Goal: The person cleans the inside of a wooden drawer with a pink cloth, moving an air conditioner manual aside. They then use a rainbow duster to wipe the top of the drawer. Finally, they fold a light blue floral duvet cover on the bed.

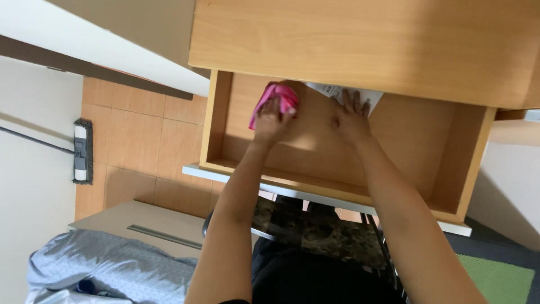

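A wooden drawer [216, 121] stands pulled out from under a light wood desk top [360, 39]. My left hand [269, 121] rests on a pink cloth [284, 95] pressed on the drawer's floor near its back left. My right hand [350, 117] lies flat, fingers spread, on a white printed paper [332, 90] that sticks out from under the desk top. Both forearms reach in over the drawer's front edge.
A flat mop [82, 151] lies on the tan tiled floor [140, 141] at the left, by a white wall. A grey cloth bundle [95, 270] sits bottom left beside a low beige cabinet [152, 222]. A green mat [495, 278] is bottom right.
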